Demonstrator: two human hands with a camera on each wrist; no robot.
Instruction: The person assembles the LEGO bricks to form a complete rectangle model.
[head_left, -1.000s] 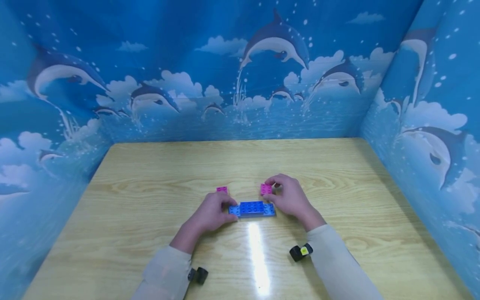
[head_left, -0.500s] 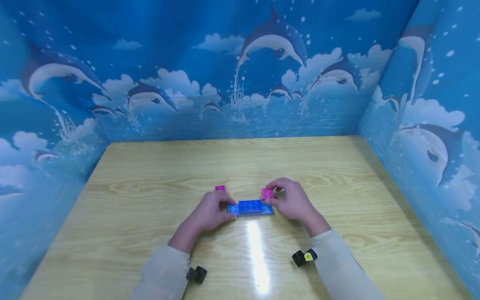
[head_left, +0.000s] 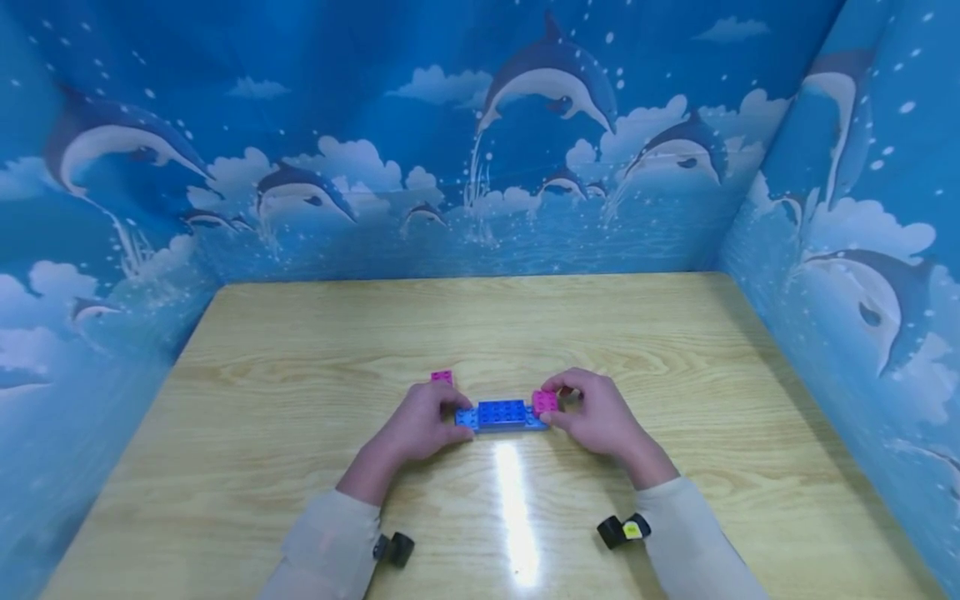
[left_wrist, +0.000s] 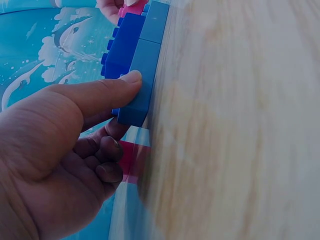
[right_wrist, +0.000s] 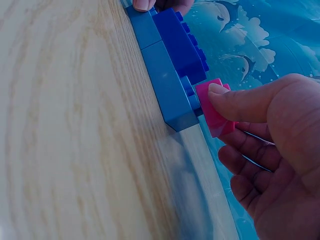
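Observation:
Two light blue bricks [right_wrist: 170, 90] lie end to end on the table, and a dark blue brick [head_left: 502, 412] sits on top, bridging their joint. My left hand [head_left: 424, 423] grips the left end of this row between thumb and fingers. A pink brick [right_wrist: 212, 107] is pinched by my right hand [head_left: 598, 414] over the exposed studs at the right end. In the right wrist view it is slightly tilted at those studs; whether it is seated I cannot tell. Another pink brick [head_left: 442, 377] lies just behind my left hand, partly covered by it.
The wood-grain table [head_left: 330, 333] extends around the bricks on all sides. A blue dolphin-print curtain [head_left: 360, 242] stands along its back and both sides. Black wrist cameras [head_left: 394, 549] hang at both sleeves.
My right hand has carried its pink brick from behind the row toward the person and slightly right, onto the row's right end. My left hand has kept its grip on the left end.

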